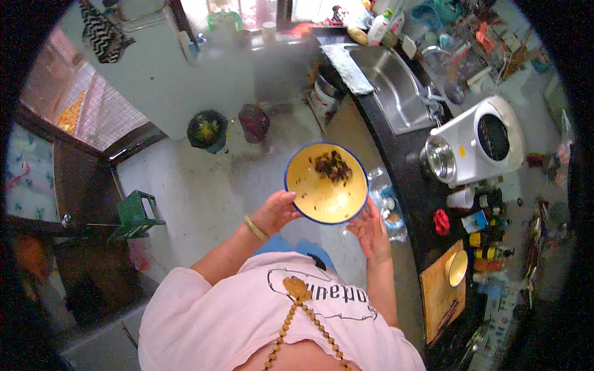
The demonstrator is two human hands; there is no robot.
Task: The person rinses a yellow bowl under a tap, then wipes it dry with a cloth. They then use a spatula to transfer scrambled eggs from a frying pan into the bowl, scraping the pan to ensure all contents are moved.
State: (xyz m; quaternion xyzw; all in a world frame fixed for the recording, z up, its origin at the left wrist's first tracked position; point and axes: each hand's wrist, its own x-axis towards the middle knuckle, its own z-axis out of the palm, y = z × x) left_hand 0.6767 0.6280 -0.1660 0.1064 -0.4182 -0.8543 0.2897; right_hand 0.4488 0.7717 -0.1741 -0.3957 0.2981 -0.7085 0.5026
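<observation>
A yellow enamel-look bowl with a blue rim [320,199] is held out before my body, above the floor. A clump of dark, wet-looking food pieces [333,167] lies on its far side, and a few small bits cling to the inner wall. My left hand [277,211] grips the bowl's left edge, thumb on the rim and fingers beneath. At the lower right edge, my right hand [373,229] holds the bowl with its fingers against the outside; some fingertips are hidden behind the rim.
The dark countertop [401,185] runs along my right, with a steel sink [394,88], a white appliance [464,139] and a wooden cutting board [431,297] bearing a small yellow bowl [457,268]. On the floor stand a black-lined bin [207,129], a dark red container [254,123] and a green stool [137,211].
</observation>
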